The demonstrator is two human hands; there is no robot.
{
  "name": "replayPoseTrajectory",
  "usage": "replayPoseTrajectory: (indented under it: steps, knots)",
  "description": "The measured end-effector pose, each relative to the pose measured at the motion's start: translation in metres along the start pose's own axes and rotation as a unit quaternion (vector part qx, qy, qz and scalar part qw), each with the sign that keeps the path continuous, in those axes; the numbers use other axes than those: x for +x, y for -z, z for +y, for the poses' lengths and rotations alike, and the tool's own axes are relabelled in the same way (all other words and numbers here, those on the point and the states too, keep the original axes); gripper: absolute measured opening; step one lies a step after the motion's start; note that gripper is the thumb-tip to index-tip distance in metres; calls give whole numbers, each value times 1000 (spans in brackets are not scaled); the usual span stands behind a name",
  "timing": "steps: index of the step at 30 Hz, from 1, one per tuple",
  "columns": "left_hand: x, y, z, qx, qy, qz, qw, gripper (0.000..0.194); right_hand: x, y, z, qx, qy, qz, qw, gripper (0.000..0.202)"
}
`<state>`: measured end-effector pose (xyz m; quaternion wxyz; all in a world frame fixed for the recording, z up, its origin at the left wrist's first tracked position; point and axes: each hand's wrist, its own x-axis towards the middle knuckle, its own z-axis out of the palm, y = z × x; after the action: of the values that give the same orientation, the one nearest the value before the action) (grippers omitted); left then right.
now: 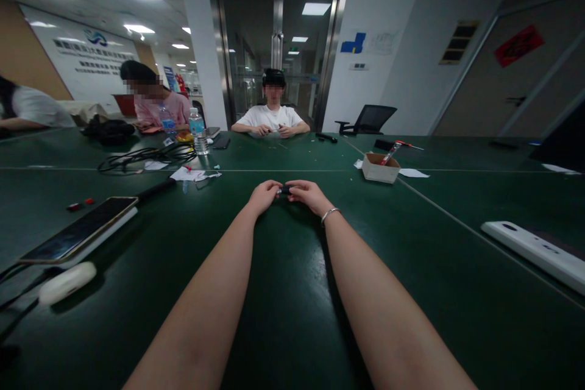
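Note:
Both my arms reach out over the green tabletop (292,292). Between my hands is a small, dark, rod-like thing (285,190) with a shiny metal end; its exact kind is too small to make out. The fingers of my right hand (311,196), with a silver bangle (330,214) on the wrist, pinch its black part. My left hand (265,197) is closed at the metal end on the left. Fingers hide much of the piece, which is held just above or against the table; I cannot tell which.
A cardboard box (380,172) with a screwdriver stands ahead right. To the left lie a phone (82,228), a white oval device (67,283), black cables (141,158) and paper scraps; a water bottle (200,137) stands farther back. People sit across and at left. A white device (534,250) lies right.

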<state>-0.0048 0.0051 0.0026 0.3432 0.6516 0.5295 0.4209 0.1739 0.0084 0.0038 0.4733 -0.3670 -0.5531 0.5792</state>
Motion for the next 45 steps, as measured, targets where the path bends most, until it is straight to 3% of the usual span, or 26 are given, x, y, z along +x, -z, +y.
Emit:
replayPoseTrajectory:
  steps: [13,19,26,39,45]
  knots:
    - [-2,1,-3,-82,-49,9,995,33,-1,-2,-2,17,-15,6,1000,13]
    - [-1,1,-2,-122,-34,10,992,32,-1,-2,-3,16,-22,5,1000,8]
    - [-1,-1,-4,-50,-18,9,999,31,-1,-1,-3,17,-18,2,1000,12]
    - [-4,0,0,-34,-15,-32,999,32,-2,0,-2,16,-10,-8,1000,20]
    - [-1,-2,-5,-23,-20,-23,999,32,-2,0,-2,10,-10,-1,1000,21]
